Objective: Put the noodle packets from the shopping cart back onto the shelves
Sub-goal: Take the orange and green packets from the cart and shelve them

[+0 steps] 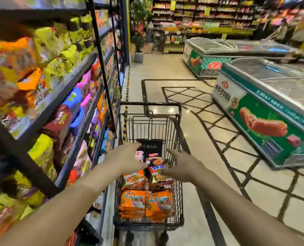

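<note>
My left hand (128,158) and right hand (178,165) over the shopping cart (180,197), fingers spread, gripping nothing, noodle packets (145,204) piled inside against its near edge, shelves (71,82) at left

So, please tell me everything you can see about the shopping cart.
The shopping cart is a small black wire basket on wheels, standing upright in the aisle beside the shelves. Orange noodle packets lie stacked inside, with mixed red ones farther in. Both hands, left hand and right hand, reach in over them, open.
</note>
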Tool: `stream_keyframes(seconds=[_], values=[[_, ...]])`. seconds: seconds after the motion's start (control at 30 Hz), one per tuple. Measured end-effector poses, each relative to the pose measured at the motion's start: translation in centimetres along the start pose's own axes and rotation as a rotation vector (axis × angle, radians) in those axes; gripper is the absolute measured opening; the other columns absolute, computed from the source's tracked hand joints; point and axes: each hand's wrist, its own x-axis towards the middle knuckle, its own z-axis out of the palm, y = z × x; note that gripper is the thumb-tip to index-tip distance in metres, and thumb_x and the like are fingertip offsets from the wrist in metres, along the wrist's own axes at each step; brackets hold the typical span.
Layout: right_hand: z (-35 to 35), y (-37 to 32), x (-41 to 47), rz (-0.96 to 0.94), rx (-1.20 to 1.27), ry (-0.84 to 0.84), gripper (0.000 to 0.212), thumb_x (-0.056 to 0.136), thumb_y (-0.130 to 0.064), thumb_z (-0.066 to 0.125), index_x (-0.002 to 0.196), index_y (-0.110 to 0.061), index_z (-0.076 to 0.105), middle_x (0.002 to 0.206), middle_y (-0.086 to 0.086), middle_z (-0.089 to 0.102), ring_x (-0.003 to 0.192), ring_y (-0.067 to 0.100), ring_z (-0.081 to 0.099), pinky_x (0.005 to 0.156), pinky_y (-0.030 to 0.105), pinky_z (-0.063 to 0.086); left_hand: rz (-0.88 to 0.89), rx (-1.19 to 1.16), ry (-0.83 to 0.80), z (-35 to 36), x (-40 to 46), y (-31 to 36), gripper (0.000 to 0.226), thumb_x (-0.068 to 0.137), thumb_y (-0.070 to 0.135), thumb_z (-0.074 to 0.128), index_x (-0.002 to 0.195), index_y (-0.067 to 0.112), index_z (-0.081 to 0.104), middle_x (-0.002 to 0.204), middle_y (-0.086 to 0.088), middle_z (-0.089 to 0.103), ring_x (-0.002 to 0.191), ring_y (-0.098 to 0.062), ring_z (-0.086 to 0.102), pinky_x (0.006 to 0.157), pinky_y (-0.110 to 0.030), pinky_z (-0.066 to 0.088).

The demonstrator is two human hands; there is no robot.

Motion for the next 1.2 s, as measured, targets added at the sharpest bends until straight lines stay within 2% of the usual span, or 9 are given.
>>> stream_keyframes(seconds=[0.27,0.4,0.53,0.7,0.83,0.97,1.03,1.13,1.2], values=[[4.6,3.8,11.4,0.070,0.055,-0.126,0.103,0.073,-0.074,0.067,0.159,-0.043,0.019,0.157,0.006,0.043,0.134,0.031,0.052,0.106,0.048,0.049,-0.037,-0.030,-0.168,7.1,10.7,-2.0,0.091,0.085,0.065,0.063,0.159,0.033,0.021,0.162,0.002,0.034,0.142,-0.025,0.043,0.106,-0.041,0.045],[7.4,5.8,16.6,0.079,0.077,-0.214,0.102,0.079,-0.071,0.068,0.161,-0.038,0.018,0.159,0.007,0.038,0.138,0.032,0.048,0.110,0.046,0.046,-0.078,-0.071,-0.225,12.2,15.1,-2.7,0.091,0.086,0.065,0.062,0.160,0.030,0.022,0.160,-0.003,0.037,0.142,-0.027,0.043,0.110,-0.044,0.043],[11.6,7.7,21.4,0.102,0.139,-0.282,0.102,0.077,-0.070,0.070,0.160,-0.036,0.021,0.151,0.006,0.051,0.132,0.029,0.055,0.106,0.044,0.049,-0.134,-0.128,-0.303,18.0,18.7,-4.0,0.095,0.086,0.063,0.065,0.161,0.027,0.018,0.162,-0.004,0.033,0.144,-0.027,0.041,0.108,-0.041,0.045],[17.1,9.9,26.2,0.158,0.196,-0.350,0.107,0.075,-0.071,0.067,0.162,-0.033,0.017,0.161,0.011,0.038,0.144,0.033,0.041,0.116,0.045,0.040,-0.184,-0.161,-0.386,25.5,21.8,-6.7,0.099,0.085,0.061,0.066,0.162,0.026,0.013,0.166,-0.006,0.025,0.148,-0.028,0.035,0.113,-0.047,0.041],[22.2,11.8,28.6,0.238,0.244,-0.379,0.099,0.081,-0.065,0.068,0.161,-0.033,0.020,0.157,0.011,0.044,0.139,0.034,0.048,0.112,0.041,0.043,-0.219,-0.210,-0.408,31.0,23.6,-8.8,0.104,0.087,0.057,0.069,0.162,0.029,0.003,0.168,-0.009,0.020,0.151,-0.031,0.029,0.117,-0.045,0.033],[27.6,14.0,30.1,0.342,0.316,-0.400,0.091,0.087,-0.055,0.072,0.160,-0.027,0.025,0.155,0.010,0.047,0.138,0.033,0.048,0.110,0.039,0.043,-0.392,-0.251,-0.451,36.9,25.2,-11.2,0.104,0.083,0.056,0.073,0.161,0.021,0.013,0.165,-0.012,0.020,0.147,-0.036,0.033,0.117,-0.052,0.036],[30.0,15.1,30.3,0.413,0.351,-0.416,0.087,0.087,-0.050,0.074,0.158,-0.024,0.030,0.146,0.011,0.055,0.133,0.033,0.053,0.106,0.038,0.045,-0.459,-0.292,-0.479,39.4,25.5,-12.1,0.103,0.086,0.053,0.072,0.160,0.015,0.012,0.162,-0.019,0.021,0.147,-0.038,0.032,0.119,-0.049,0.034],[33.6,16.6,30.7,0.501,0.371,-0.420,0.077,0.084,-0.042,0.077,0.147,-0.019,0.041,0.129,0.012,0.063,0.118,0.033,0.061,0.092,0.034,0.048,-0.548,-0.409,-0.459,42.6,25.5,-13.0,0.103,0.089,0.045,0.074,0.161,0.015,0.006,0.158,-0.019,0.025,0.141,-0.039,0.039,0.110,-0.041,0.041],[35.6,17.1,30.9,0.549,0.370,-0.438,0.081,0.080,-0.048,0.078,0.145,-0.017,0.041,0.133,0.016,0.060,0.120,0.037,0.059,0.095,0.037,0.047,-0.579,-0.494,-0.412,44.4,25.2,-13.4,0.096,0.085,0.034,0.079,0.157,0.017,0.018,0.146,-0.016,0.042,0.128,-0.037,0.052,0.097,-0.035,0.049]])
